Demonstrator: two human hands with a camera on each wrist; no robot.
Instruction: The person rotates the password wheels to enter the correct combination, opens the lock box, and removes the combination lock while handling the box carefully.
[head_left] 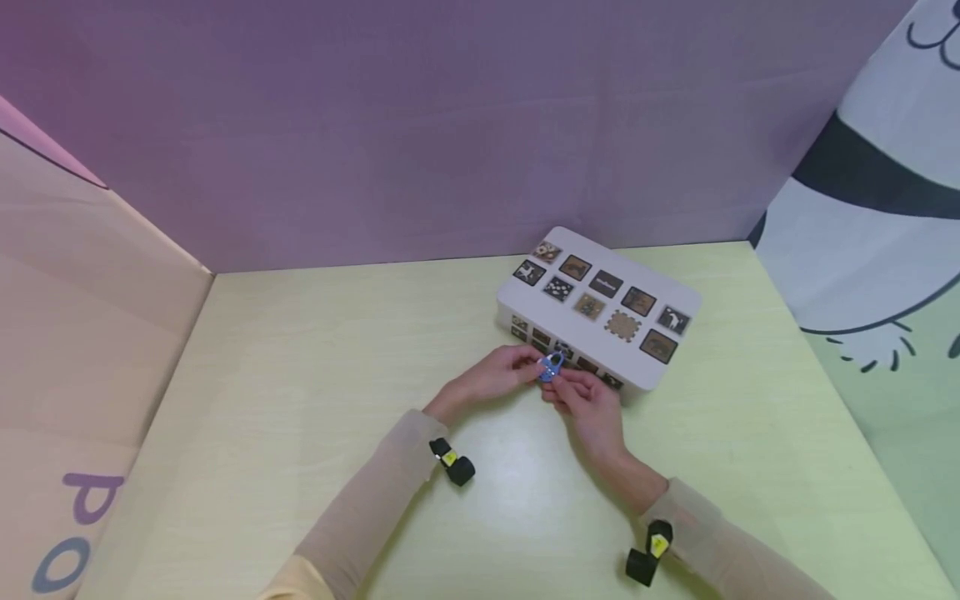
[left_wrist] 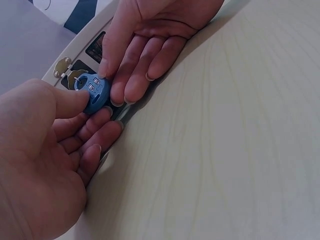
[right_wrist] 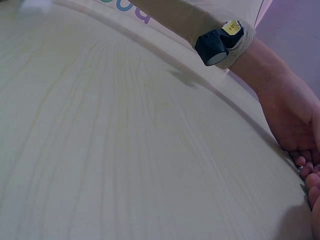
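A small blue padlock (left_wrist: 93, 92) with number dials on its face sits between both hands in front of a white box (head_left: 585, 296). In the left wrist view its shackle overlaps the brass-coloured latch (left_wrist: 64, 68) on the box's front side. The left hand (head_left: 497, 373) pinches one side of the padlock, thumb on its face and fingers beneath. From the other side the right hand (head_left: 596, 415) grips it, thumb tip (left_wrist: 103, 67) at the body's edge. Only the left hand (right_wrist: 292, 112) and a bit of the right fingers (right_wrist: 314, 186) show in the right wrist view; the padlock is hidden there.
The box stands at an angle near the back of a pale wood-grain table (head_left: 315, 358), its lid printed with small square pictures. A purple backdrop (head_left: 420, 150) rises behind, with printed panels at both sides. Each sleeve carries a black wrist camera (head_left: 453, 463).
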